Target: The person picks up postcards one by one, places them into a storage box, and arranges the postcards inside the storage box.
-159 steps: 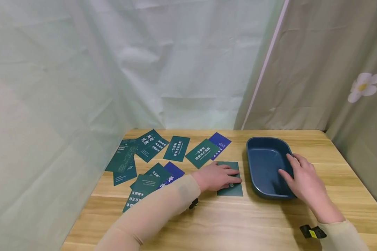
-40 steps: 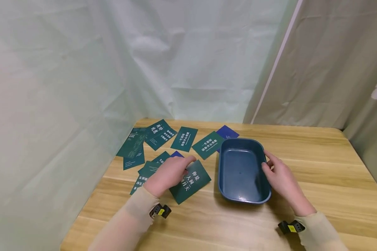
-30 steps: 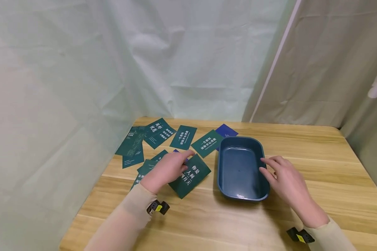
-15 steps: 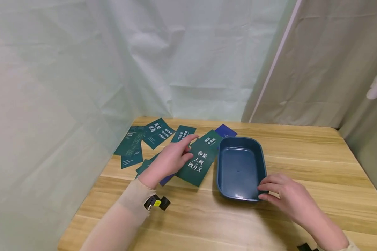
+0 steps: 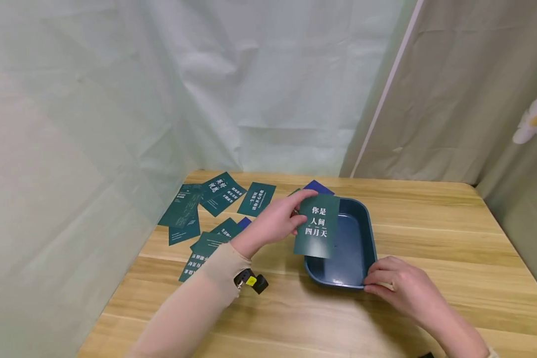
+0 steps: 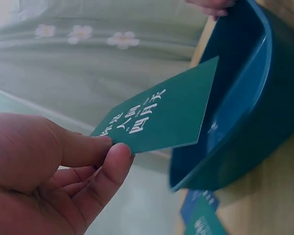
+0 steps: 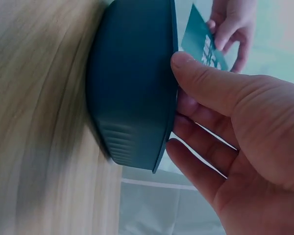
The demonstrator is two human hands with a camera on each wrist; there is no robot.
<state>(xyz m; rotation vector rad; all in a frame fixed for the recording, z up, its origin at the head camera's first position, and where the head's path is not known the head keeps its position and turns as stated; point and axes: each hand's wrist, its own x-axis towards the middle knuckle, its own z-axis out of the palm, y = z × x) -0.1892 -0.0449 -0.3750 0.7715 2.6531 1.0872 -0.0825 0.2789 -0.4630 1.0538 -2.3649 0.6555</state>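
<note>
Between thumb and fingers my left hand (image 5: pixel 277 216) pinches a dark green card (image 5: pixel 316 226) with white lettering. The card hangs over the left side of a dark blue plastic bin (image 5: pixel 340 284), hiding part of its rim; in the left wrist view the card (image 6: pixel 179 110) is tilted in front of the bin's opening. At the bin's near right corner, my right hand (image 5: pixel 404 286) grips the rim. In the right wrist view its thumb (image 7: pixel 201 76) lies over the rim of the bin (image 7: pixel 132 93), with the fingers on the inner side.
Several green cards (image 5: pixel 257 197) lie scattered on the wooden table (image 5: pixel 429 219), left of the bin, some overlapping. A blue card (image 5: pixel 318 187) shows behind the bin. Pale curtains (image 5: pixel 268 89) hang close along the back and both sides.
The card first lay under my left hand; it has since been picked up and moved right, over the bin. The bin slid left earlier. My right hand shifted to the near corner.
</note>
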